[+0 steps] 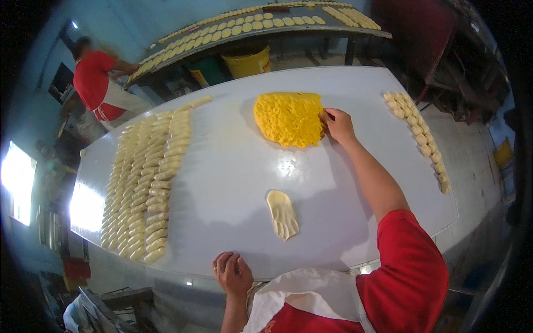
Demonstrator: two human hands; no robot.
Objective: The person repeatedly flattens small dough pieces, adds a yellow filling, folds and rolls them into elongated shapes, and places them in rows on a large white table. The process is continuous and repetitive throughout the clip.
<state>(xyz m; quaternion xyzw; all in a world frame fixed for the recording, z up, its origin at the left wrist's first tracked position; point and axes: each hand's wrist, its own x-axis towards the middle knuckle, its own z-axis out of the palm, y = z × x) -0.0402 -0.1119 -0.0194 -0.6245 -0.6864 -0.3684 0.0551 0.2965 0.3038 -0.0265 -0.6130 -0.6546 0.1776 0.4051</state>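
My right hand (340, 126) reaches far across the white table (220, 166), its thumb and fingers pinching the right edge of a large yellow mass of filling or dough (287, 118). The mass has a rough, torn surface and a smoother top edge. Between me and it lies a flattened, elongated piece of pale dough (283, 214), with finger-like ridges at its near end. My left hand (233, 270) rests at the table's near edge, holding nothing, fingers loosely bent and slightly apart.
Rows of rolled dough pieces (156, 179) cover the table's left side. Small dough balls (416, 131) line its right edge. Behind, a person in red (93, 79) stands at a long bench (287, 29) bearing flat dough rounds (236, 30). A yellow tub (247, 62) sits below it.
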